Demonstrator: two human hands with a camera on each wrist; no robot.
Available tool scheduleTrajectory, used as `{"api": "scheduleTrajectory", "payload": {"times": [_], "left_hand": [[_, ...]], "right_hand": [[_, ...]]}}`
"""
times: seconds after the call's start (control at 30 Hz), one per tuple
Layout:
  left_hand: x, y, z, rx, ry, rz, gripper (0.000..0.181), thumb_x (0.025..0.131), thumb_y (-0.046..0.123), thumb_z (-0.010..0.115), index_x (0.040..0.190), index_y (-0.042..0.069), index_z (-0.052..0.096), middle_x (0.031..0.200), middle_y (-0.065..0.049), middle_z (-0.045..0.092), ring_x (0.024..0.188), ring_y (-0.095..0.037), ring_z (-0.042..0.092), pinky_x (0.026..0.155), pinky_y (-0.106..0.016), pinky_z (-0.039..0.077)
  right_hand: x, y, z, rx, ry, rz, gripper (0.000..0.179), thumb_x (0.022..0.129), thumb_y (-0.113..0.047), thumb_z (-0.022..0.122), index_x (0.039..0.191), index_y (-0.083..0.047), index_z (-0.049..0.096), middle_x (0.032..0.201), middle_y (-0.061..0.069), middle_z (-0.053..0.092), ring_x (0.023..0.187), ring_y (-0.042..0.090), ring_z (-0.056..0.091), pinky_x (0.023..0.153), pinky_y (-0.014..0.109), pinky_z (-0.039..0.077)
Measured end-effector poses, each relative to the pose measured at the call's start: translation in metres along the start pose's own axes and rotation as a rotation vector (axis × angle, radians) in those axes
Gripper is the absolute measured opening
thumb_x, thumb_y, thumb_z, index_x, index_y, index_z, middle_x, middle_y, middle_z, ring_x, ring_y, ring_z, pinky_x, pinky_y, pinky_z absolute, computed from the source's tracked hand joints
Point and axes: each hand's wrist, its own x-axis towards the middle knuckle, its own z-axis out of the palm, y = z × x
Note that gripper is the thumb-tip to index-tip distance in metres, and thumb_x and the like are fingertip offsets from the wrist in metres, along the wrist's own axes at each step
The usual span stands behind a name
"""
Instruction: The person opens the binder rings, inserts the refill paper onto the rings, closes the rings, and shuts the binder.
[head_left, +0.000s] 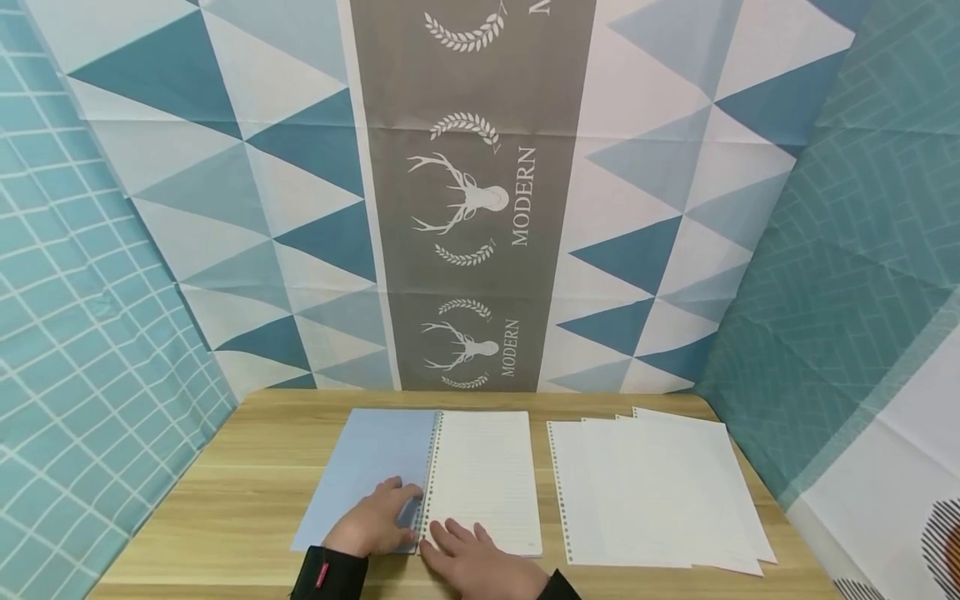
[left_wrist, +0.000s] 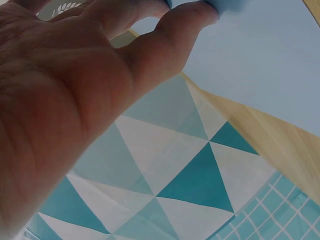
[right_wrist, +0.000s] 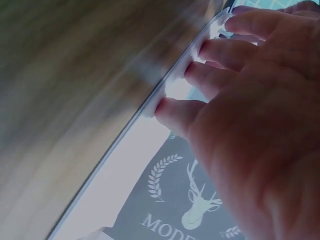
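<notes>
A spiral notebook lies open on the wooden table, its blue cover (head_left: 371, 454) to the left and a lined white page (head_left: 487, 467) to the right. Across the cover's lower right part rests my left hand (head_left: 377, 518), with fingertips reaching the wire binding (head_left: 431, 475). The left wrist view shows its thumb (left_wrist: 172, 37) touching the blue surface. My right hand (head_left: 476, 562) lies at the page's lower left, fingers spread. In the right wrist view those fingers (right_wrist: 215, 77) touch the page by its near edge. Neither hand visibly pinches anything.
Several loose white sheets (head_left: 652, 492) with punched left edges lie fanned and overlapping on the table (head_left: 217, 508), right of the notebook. Patterned cloth walls (head_left: 465, 208) stand behind the table and along both sides.
</notes>
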Motion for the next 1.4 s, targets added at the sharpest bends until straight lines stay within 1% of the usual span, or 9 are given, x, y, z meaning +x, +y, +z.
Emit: {"api": "scheduleTrajectory", "payload": {"times": [0.23, 0.47, 0.63, 0.73, 0.83, 0.9, 1.03, 1.2, 1.4], "left_hand": [[0.000, -0.001, 0.004, 0.014, -0.012, -0.008, 0.055, 0.081, 0.017, 0.083, 0.132, 0.011, 0.064, 0.151, -0.029, 0.048, 0.141, -0.055, 0.041, 0.109, -0.071, 0.037], [-0.001, -0.001, 0.008, 0.002, -0.029, -0.012, 0.056, 0.081, 0.017, 0.083, 0.132, 0.011, 0.064, 0.151, -0.030, 0.048, 0.141, -0.055, 0.041, 0.109, -0.072, 0.036], [0.002, 0.000, 0.007, 0.018, -0.034, -0.002, 0.054, 0.082, 0.017, 0.082, 0.132, 0.011, 0.064, 0.150, -0.029, 0.048, 0.141, -0.055, 0.041, 0.110, -0.072, 0.035], [0.003, 0.000, 0.005, 0.022, -0.030, 0.023, 0.054, 0.083, 0.018, 0.081, 0.133, 0.011, 0.063, 0.150, -0.030, 0.048, 0.140, -0.056, 0.041, 0.109, -0.072, 0.035], [0.000, -0.004, 0.005, 0.009, -0.006, 0.111, 0.046, 0.084, 0.014, 0.080, 0.127, 0.009, 0.062, 0.140, -0.030, 0.055, 0.132, -0.058, 0.048, 0.101, -0.072, 0.043], [-0.004, -0.008, 0.005, 0.001, 0.018, 0.200, 0.037, 0.085, 0.009, 0.078, 0.117, 0.008, 0.059, 0.126, -0.023, 0.060, 0.120, -0.049, 0.056, 0.096, -0.070, 0.046], [-0.010, -0.015, 0.007, -0.005, 0.078, 0.342, 0.030, 0.083, 0.002, 0.075, 0.098, 0.013, 0.051, 0.101, -0.004, 0.055, 0.098, -0.023, 0.054, 0.099, -0.069, 0.045], [-0.013, -0.019, 0.007, 0.021, 0.108, 0.372, 0.025, 0.079, 0.006, 0.078, 0.083, 0.017, 0.056, 0.093, 0.004, 0.053, 0.093, -0.016, 0.056, 0.103, -0.068, 0.044], [-0.009, -0.016, 0.009, 0.017, 0.103, 0.395, 0.023, 0.075, 0.010, 0.083, 0.072, 0.020, 0.062, 0.086, 0.005, 0.053, 0.080, -0.010, 0.051, 0.102, -0.071, 0.042]], "right_hand": [[-0.002, -0.007, 0.001, -0.054, 0.014, 0.060, 0.079, 0.099, -0.068, 0.044, 0.163, -0.026, 0.024, 0.171, 0.002, 0.022, 0.157, 0.027, 0.026, 0.115, 0.054, 0.041], [-0.003, -0.007, 0.005, -0.092, 0.045, 0.048, 0.077, 0.099, -0.069, 0.039, 0.162, -0.025, 0.026, 0.169, 0.001, 0.029, 0.154, 0.026, 0.034, 0.112, 0.052, 0.047], [-0.002, 0.002, 0.004, -0.044, 0.020, 0.026, 0.081, 0.099, -0.070, 0.039, 0.163, -0.025, 0.021, 0.171, 0.005, 0.023, 0.156, 0.030, 0.028, 0.113, 0.058, 0.042], [0.002, 0.005, 0.001, -0.033, 0.046, 0.021, 0.074, 0.100, -0.063, 0.046, 0.161, -0.025, 0.029, 0.168, 0.006, 0.031, 0.154, 0.029, 0.034, 0.111, 0.057, 0.045], [0.009, 0.000, -0.001, -0.059, 0.150, 0.035, 0.048, 0.103, -0.051, 0.053, 0.144, -0.025, 0.054, 0.149, -0.002, 0.056, 0.134, 0.021, 0.057, 0.093, 0.044, 0.056], [0.017, -0.004, -0.002, -0.064, 0.239, 0.066, 0.027, 0.104, -0.040, 0.057, 0.126, -0.028, 0.066, 0.130, -0.008, 0.067, 0.112, 0.013, 0.064, 0.076, 0.035, 0.054], [0.035, -0.012, -0.002, -0.060, 0.385, 0.162, 0.011, 0.100, -0.028, 0.063, 0.102, -0.034, 0.073, 0.098, -0.015, 0.069, 0.078, 0.006, 0.052, 0.059, 0.027, 0.036], [0.052, -0.016, 0.000, -0.126, 0.534, 0.273, 0.010, 0.086, -0.024, 0.077, 0.081, -0.032, 0.075, 0.080, -0.013, 0.062, 0.066, 0.006, 0.043, 0.055, 0.026, 0.031], [0.060, -0.017, 0.003, -0.153, 0.569, 0.357, 0.024, 0.076, -0.030, 0.085, 0.062, -0.030, 0.066, 0.074, -0.013, 0.055, 0.065, 0.009, 0.041, 0.055, 0.029, 0.034]]}}
